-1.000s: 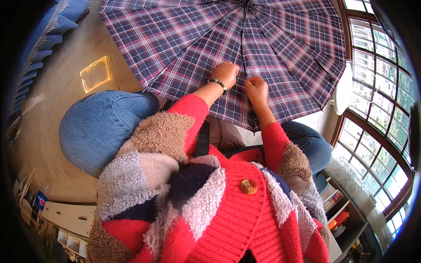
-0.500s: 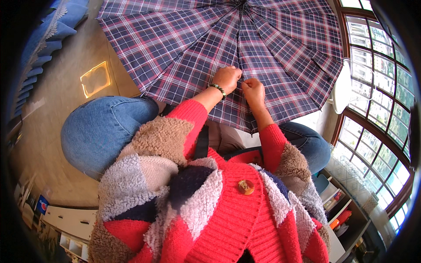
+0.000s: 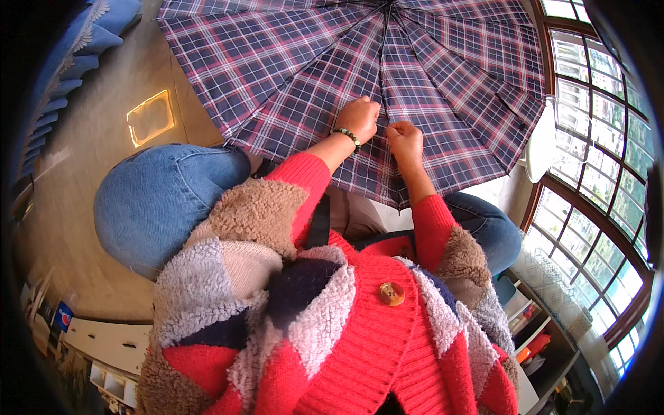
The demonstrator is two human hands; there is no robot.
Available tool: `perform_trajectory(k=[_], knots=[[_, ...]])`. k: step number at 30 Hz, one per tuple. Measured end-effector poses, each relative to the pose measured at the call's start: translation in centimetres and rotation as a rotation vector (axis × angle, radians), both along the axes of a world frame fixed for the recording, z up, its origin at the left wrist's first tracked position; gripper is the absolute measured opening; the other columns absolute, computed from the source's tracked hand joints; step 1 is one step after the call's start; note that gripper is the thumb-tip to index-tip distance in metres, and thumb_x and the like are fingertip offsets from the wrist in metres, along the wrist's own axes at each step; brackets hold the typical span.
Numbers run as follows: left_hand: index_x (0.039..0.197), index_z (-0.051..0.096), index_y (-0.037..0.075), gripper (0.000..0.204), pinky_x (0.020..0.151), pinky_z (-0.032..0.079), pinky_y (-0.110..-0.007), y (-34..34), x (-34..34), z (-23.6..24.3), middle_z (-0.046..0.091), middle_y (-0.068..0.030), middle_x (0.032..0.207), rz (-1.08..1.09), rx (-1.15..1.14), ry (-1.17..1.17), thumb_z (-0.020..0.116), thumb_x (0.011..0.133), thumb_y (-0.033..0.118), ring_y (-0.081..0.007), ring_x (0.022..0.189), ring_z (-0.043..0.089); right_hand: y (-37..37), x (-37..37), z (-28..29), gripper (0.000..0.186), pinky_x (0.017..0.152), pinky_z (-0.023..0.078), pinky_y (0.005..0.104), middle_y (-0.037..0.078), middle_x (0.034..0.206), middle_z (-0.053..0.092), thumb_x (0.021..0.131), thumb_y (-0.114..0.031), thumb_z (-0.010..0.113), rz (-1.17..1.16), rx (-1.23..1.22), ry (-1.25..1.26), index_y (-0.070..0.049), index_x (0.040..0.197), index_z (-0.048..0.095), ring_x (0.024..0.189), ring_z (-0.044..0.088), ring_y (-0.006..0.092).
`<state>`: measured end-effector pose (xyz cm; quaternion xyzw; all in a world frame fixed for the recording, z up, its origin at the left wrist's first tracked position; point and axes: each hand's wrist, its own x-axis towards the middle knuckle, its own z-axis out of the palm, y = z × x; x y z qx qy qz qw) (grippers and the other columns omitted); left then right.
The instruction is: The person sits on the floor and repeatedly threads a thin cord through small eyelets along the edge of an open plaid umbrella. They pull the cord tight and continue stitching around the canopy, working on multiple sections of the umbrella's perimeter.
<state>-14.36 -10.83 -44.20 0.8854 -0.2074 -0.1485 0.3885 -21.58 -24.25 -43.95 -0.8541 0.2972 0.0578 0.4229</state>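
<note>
A large opened umbrella (image 3: 277,76) in dark blue, red and white plaid spreads in front of me, its inner side and thin dark ribs facing me. My left hand (image 3: 358,117), with a beaded bracelet (image 3: 355,140) at the wrist, is closed right beside the middle rib, over the cloth. Just to its right and slightly nearer, my right hand (image 3: 407,143) makes a closed pinch at the same rib. Whatever sits between the fingers of either hand is too small or hidden to name. The umbrella's near edge reaches over my crossed legs.
My bent knee in jeans (image 3: 166,207) stands out at the left. Along the right are large framed windows (image 3: 588,138), a white round object (image 3: 541,142) and an open shelf (image 3: 546,339). A white drawer cabinet (image 3: 111,342) is at the lower left, blue ruffled cloth (image 3: 76,52) at the upper left.
The hands have drawn slightly apart; the left moved a little up along the rib, the right a little to the right. The umbrella has shifted very slightly to the right.
</note>
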Motion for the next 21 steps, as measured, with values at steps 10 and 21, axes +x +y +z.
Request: perform_trajectory(k=[10, 21], knots=[[0.070, 0.059, 0.008, 0.003, 0.065, 0.046, -0.042, 0.1, 0.0, -0.5, 0.056, -0.0107, 0.074, 0.013, -0.079, 0.009, 0.061, 0.071, 0.005, -0.0321, 0.074, 0.057, 0.2, 0.1, 0.1, 0.014, 0.045, 0.041, 0.0243, 0.004, 0.060, 0.060, 0.076, -0.011, 0.062, -0.011, -0.022, 0.013, 0.002, 0.081, 0.064, 0.049, 0.053, 0.0100], [0.068, 0.062, 0.008, 0.003, 0.064, 0.047, -0.042, 0.3, 0.2, -0.8, 0.058, -0.0099, 0.074, 0.019, -0.094, 0.089, 0.061, 0.070, 0.006, -0.0311, 0.073, 0.058, 1.3, 0.6, 1.8, 0.016, 0.067, 0.050, 0.0399, 0.015, 0.073, 0.065, 0.070, -0.019, 0.064, -0.028, -0.033, 0.031, -0.004, 0.075, 0.067, 0.071, 0.064, 0.0315]])
